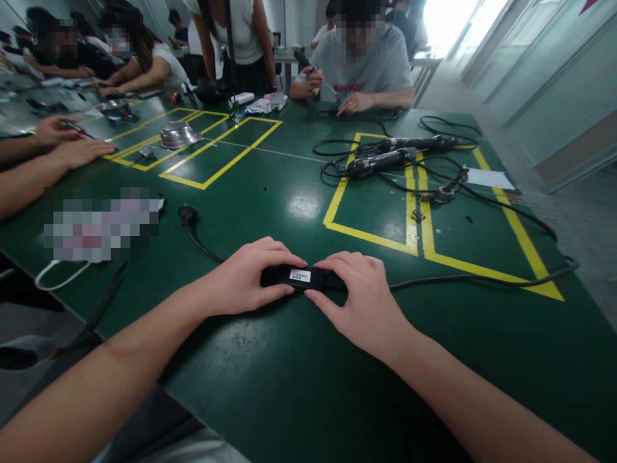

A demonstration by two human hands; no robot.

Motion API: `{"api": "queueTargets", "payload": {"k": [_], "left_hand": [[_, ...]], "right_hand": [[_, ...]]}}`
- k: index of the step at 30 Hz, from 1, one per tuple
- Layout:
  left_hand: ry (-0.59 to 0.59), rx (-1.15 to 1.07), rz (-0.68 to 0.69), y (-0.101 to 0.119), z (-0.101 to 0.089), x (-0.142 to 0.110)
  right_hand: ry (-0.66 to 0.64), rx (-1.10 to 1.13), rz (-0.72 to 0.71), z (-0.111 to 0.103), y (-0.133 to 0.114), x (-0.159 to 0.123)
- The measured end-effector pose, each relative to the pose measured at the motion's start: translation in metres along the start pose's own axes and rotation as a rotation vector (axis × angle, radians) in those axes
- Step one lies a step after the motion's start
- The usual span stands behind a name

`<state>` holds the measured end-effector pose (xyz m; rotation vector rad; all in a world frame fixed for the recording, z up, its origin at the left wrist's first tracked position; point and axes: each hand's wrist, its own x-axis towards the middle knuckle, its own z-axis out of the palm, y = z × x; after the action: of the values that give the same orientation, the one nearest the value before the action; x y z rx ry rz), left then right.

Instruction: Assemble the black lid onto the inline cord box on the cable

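A small black power adapter (315, 279) with a white printed label lies flat on the green table in front of me. My left hand (248, 276) grips its left end between thumb and fingers. At its right end, my right hand (361, 299) pinches it the same way. A black cord runs from under my left hand to a black plug (187, 216) on the table. Another black cable (463, 278) leaves to the right of my right hand and bends back at the table's right side. The adapter's underside is hidden.
Electric screwdrivers (380, 161) with tangled cables lie ahead to the right, inside yellow tape (371, 238). A metal bowl (178, 135) sits farther left. A blurred packet (106, 225) is near my left. A co-worker (357, 71) sits across; another person's hands (81, 151) rest at left.
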<state>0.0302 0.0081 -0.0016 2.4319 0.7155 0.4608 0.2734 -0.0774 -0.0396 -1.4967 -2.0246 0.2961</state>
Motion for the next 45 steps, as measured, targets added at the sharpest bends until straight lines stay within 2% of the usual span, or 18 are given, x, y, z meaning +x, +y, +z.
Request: {"api": "queueTargets", "payload": {"k": [14,27,32,37,41,45], "left_hand": [[0.014,0.033,0.031,0.0,0.004,-0.001],[0.022,-0.055,-0.021,0.0,0.002,0.0],[0.102,-0.115,-0.119,-0.004,0.001,0.002],[0.294,0.131,-0.284,-0.015,0.002,0.005],[0.303,0.217,-0.376,-0.028,0.003,0.006],[0.321,0.26,-0.362,-0.032,0.001,0.006]], "right_hand": [[-0.008,-0.047,-0.032,-0.002,0.0,0.0],[-0.021,-0.01,-0.008,0.0,0.0,0.0],[0.021,0.018,0.016,0.001,-0.001,0.0],[0.015,0.02,0.022,0.002,0.0,0.001],[-0.006,0.002,-0.001,0.001,-0.001,0.001],[0.003,0.005,0.006,0.0,-0.002,0.001]]}}
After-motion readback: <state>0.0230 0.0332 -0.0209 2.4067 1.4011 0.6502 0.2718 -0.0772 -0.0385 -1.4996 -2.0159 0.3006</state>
